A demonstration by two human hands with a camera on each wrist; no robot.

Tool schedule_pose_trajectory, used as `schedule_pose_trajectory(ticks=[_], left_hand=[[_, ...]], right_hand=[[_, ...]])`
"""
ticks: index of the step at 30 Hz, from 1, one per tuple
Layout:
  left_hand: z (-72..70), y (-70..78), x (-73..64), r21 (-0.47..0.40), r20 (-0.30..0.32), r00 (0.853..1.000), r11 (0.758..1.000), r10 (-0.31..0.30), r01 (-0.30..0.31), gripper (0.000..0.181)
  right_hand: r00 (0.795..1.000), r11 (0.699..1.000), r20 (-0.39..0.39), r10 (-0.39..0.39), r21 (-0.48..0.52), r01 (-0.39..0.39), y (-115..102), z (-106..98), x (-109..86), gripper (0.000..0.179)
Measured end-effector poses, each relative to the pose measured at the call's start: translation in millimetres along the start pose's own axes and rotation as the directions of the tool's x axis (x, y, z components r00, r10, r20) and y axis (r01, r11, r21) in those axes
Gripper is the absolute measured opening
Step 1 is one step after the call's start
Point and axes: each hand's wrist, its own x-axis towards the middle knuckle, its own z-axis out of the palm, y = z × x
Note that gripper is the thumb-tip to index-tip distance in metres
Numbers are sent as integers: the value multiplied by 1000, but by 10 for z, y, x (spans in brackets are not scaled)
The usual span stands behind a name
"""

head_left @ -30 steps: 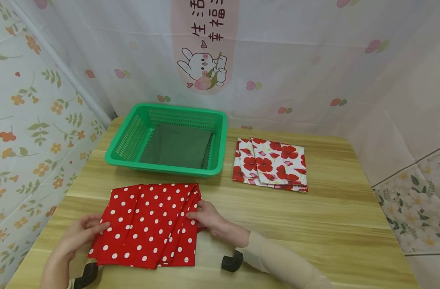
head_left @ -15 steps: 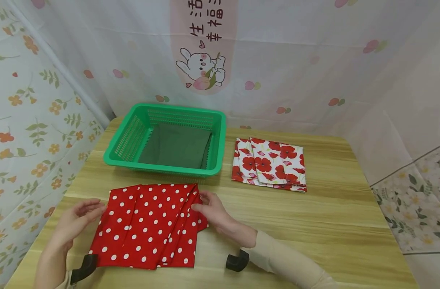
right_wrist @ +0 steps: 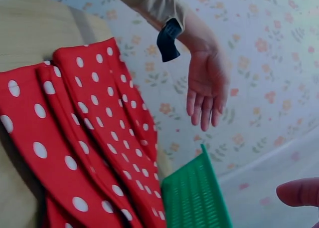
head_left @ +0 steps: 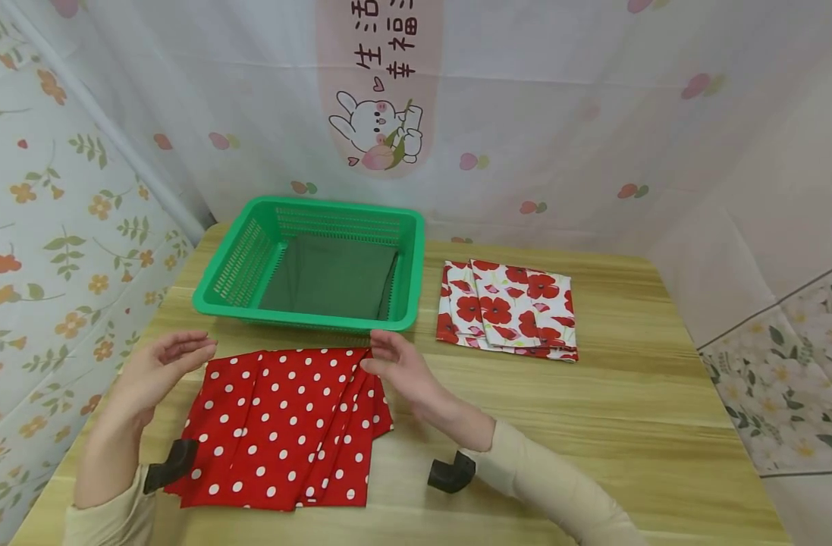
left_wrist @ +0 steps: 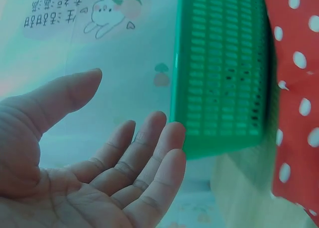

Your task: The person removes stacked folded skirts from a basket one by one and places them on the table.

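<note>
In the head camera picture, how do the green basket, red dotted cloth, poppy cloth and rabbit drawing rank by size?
1. Red dotted cloth and green basket: too close to rank; the cloth lies nearer the camera.
2. Poppy cloth.
3. Rabbit drawing.

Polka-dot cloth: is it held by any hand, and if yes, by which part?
Nothing is held: the left hand is empty, and the right hand, near the far right corner of the polka-dot cloth, grips none of it.
</note>
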Motion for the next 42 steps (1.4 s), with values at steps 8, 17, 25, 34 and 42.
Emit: schedule_pose_trajectory(ticks=[8, 17, 25, 34, 42], left_hand=[[-6, 202, 220, -5, 15, 1000, 1000, 8, -8, 55], [37, 430, 548, -45, 35, 999, 999, 19, -17, 60], [100, 560, 814, -3, -1, 1000, 1000, -20, 20, 62], [134, 675, 1129, -29, 52, 994, 995, -93, 94, 64], [111, 774, 1351, -3, 114, 981, 988, -155, 157, 67]], right_hand=[[999, 998, 38, -34, 51, 32, -179, -6, 56, 51], [996, 989, 35, -87, 120, 82, -301, -11, 243, 54], [999, 990, -20, -34, 134, 37, -390, 0, 445, 59], [995, 983, -81, 57, 178, -42, -478, -10, 666, 64], [985, 978, -132, 107, 192, -81, -593, 36, 871, 66]])
